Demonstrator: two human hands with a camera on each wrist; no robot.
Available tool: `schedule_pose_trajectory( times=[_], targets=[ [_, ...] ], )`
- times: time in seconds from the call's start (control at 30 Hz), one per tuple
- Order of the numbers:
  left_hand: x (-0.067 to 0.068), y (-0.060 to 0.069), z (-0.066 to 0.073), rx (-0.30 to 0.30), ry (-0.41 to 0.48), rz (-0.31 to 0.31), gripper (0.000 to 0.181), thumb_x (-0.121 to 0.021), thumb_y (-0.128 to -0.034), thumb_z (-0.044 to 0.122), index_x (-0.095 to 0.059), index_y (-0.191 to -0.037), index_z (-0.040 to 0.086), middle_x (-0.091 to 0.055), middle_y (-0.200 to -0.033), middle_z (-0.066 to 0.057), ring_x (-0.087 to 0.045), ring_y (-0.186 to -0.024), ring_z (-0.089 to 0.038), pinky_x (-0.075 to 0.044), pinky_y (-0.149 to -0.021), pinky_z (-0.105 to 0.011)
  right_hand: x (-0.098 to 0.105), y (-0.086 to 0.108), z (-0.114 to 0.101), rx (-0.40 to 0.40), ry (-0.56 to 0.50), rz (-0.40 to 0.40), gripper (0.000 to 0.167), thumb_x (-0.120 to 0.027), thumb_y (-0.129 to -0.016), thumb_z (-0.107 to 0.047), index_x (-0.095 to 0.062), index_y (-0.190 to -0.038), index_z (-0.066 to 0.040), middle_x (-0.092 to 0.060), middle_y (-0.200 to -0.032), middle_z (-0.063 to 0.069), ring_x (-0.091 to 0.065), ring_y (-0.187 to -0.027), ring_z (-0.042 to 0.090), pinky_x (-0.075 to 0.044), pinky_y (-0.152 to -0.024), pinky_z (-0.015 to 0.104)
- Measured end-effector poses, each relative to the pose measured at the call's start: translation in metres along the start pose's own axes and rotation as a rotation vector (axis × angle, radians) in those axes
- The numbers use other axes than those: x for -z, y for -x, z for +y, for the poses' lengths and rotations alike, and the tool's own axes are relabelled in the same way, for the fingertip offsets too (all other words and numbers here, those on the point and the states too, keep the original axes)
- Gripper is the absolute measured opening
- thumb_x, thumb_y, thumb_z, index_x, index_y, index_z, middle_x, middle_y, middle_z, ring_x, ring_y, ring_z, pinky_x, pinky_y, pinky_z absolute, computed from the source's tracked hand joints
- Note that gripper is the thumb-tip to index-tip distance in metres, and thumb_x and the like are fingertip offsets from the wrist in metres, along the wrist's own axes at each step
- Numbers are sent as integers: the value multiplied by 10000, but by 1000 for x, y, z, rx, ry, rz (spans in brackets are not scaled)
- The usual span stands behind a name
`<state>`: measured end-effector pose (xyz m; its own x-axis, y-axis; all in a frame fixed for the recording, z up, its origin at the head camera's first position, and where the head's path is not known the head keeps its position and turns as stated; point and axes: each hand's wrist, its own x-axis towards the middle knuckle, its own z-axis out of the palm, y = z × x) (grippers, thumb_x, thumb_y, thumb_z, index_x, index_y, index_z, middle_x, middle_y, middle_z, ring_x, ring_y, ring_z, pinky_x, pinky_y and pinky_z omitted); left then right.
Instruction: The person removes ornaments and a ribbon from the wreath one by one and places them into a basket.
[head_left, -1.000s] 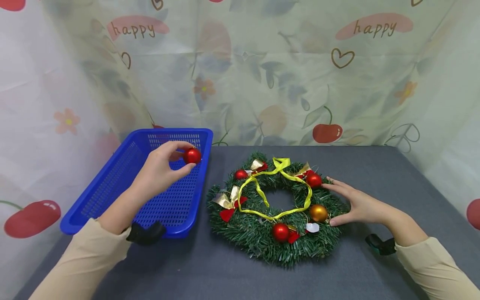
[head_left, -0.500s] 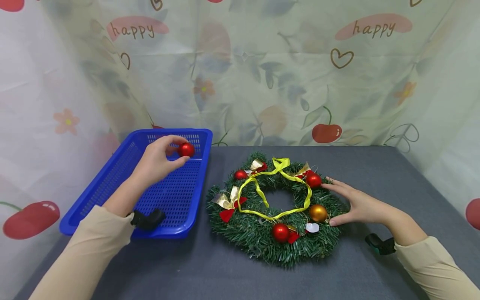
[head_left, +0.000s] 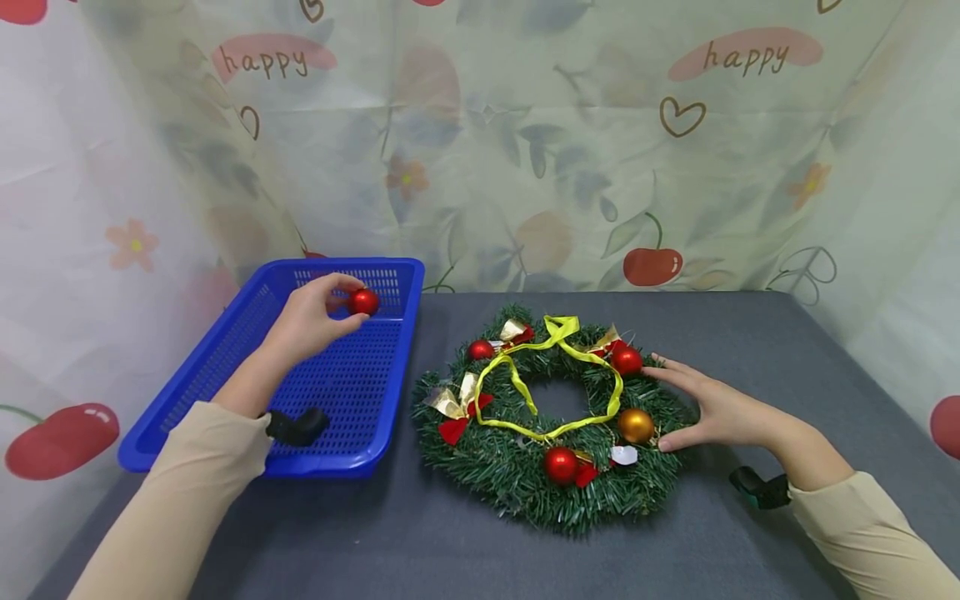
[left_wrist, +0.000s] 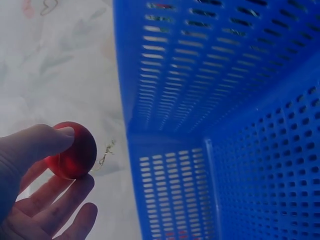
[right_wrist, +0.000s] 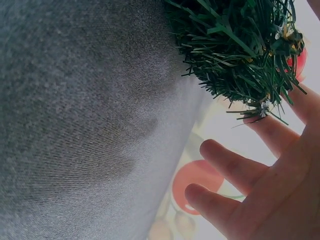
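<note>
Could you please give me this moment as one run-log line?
left hand: pinches red ball above blue basket | right hand: touches right edge of wreath | wreath: lying on grey table

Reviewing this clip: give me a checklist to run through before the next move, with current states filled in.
1. Red ball pinched by the left hand: ok.
2. Ball resting in the blue basket: not ok, held above its rim.
3. Ball's thin cord free of the basket: ok.
4. Wreath lying on the table: ok.
5. Right hand at the wreath's edge: ok.
6. Wreath's ornaments firmly attached: cannot tell.
</note>
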<state>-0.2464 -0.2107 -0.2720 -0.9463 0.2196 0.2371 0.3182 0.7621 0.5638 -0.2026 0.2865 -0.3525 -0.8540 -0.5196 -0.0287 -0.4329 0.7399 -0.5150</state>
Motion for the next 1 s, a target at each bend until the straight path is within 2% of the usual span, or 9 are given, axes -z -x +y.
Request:
schedule_pose_trajectory(
  times=[0.13,0.43,0.73,1.0],
  targets=[
    [-1,-1,-7,27,0,-11,426,-650,-857,107,-513,-1245,-2,-517,-1298,-239,-575,-1118,-418,-507,-875,-510,0,1,0,1,6,3,912,-785,-699,-428,-358,-1422,-71,-176,-1515,269,-239,-1331,524,-320,-948,686],
    [-6,-4,-18,33,3,-23,420,-663,-849,106,-524,-1227,-14,-541,-1262,-258,-576,-1104,-436,-497,-893,-513,1,1,-1,-4,5,0,910,-787,-700,-421,-356,-1422,-74,-171,-1517,268,-233,-1332,527,-318,-946,690],
    [-8,-7,-24,41,-3,-87,423,-652,-860,116,-522,-1246,5,-552,-1250,-243,-591,-1091,-421,-514,-874,-492,1,0,-1,-13,0,0,917,-783,-701,-431,-352,-1425,-69,-164,-1519,271,-230,-1337,522,-313,-956,688],
    [-10,-6,-27,55,-28,-138,406,-653,-865,143,-542,-1238,25,-553,-1265,-230,-591,-1094,-411,-512,-879,-495,1,1,1,11,3,-9,897,-793,-710,-365,-345,-1426,-63,-168,-1513,277,-232,-1323,536,-315,-937,695]
  ],
)
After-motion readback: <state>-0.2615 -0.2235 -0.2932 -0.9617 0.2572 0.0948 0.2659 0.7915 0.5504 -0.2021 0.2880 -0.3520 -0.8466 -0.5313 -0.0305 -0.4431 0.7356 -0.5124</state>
